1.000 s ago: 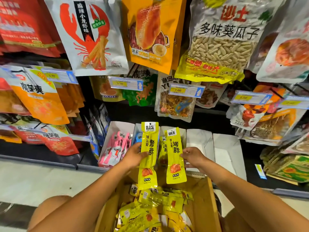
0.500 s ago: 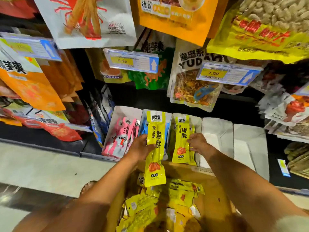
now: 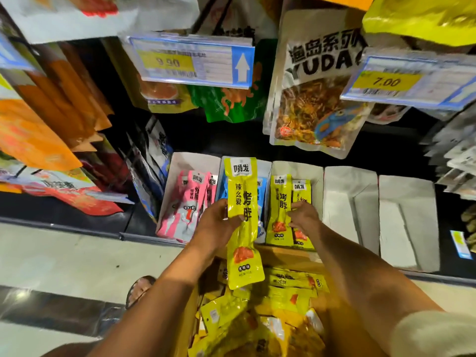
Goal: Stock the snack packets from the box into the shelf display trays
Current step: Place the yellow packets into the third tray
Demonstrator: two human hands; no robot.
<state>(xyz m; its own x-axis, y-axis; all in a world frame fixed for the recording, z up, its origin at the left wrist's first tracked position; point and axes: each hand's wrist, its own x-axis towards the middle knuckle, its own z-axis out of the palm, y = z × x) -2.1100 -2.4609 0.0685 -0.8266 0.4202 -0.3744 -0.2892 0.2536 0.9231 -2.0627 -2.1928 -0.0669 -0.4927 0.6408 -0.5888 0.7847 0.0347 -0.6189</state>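
A long yellow snack packet (image 3: 243,222) stands upright, held in front of the blue-packet tray (image 3: 265,176). Two more yellow packets (image 3: 288,210) stand in the neighbouring white display tray (image 3: 309,171). Many others lie jumbled in the cardboard box (image 3: 291,256) below.

A shop's snack aisle. Price tags (image 3: 192,61) reading 9.90 and 7.00 (image 3: 409,82) clip to rails above hanging snack bags (image 3: 313,99). White display trays (image 3: 351,202) line the shelf below.
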